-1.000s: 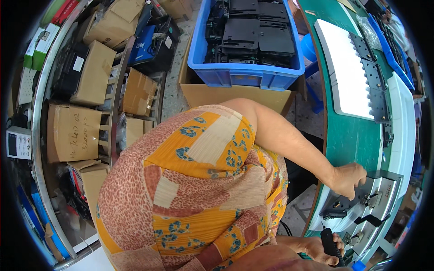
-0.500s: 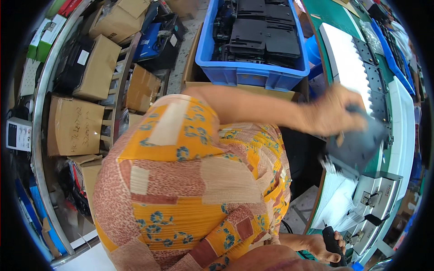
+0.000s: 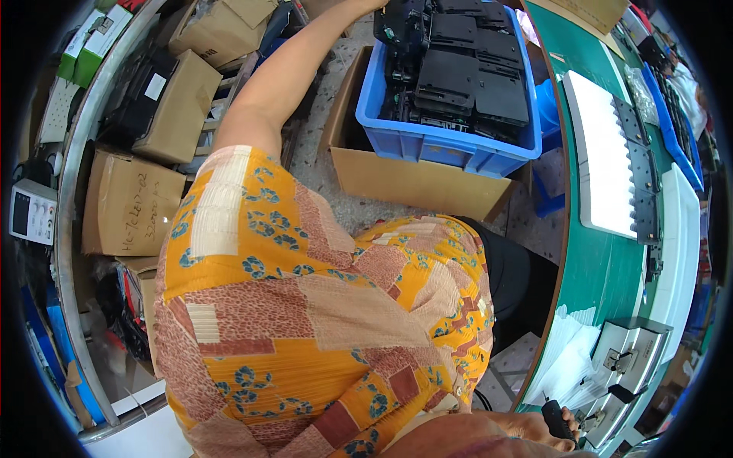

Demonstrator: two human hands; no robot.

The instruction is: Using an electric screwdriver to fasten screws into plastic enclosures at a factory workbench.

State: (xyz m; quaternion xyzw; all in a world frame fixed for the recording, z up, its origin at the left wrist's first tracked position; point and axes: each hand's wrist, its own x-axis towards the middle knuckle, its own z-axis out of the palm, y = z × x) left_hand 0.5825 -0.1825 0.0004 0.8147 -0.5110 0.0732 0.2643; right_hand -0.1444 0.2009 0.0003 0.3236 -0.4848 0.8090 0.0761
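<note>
The left hand (image 3: pixel 385 6) reached into the blue crate (image 3: pixel 450 145) of black parts (image 3: pixel 466 69), grip unclear; parts should settle flat. The right hand (image 3: pixel 546 424) pinched a black handle (image 3: pixel 556 418) at the tabletop's (image 3: pixel 603 267) near edge.

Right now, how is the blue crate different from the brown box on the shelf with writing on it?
The blue crate is plastic; the cardboard box is brown card. The blue crate is open on top and packed with black parts; the cardboard box is closed, so its inside is hidden. The cardboard box sits on the shelf at the left; the blue crate stands near the green table. Both are box-shaped holders.
</note>
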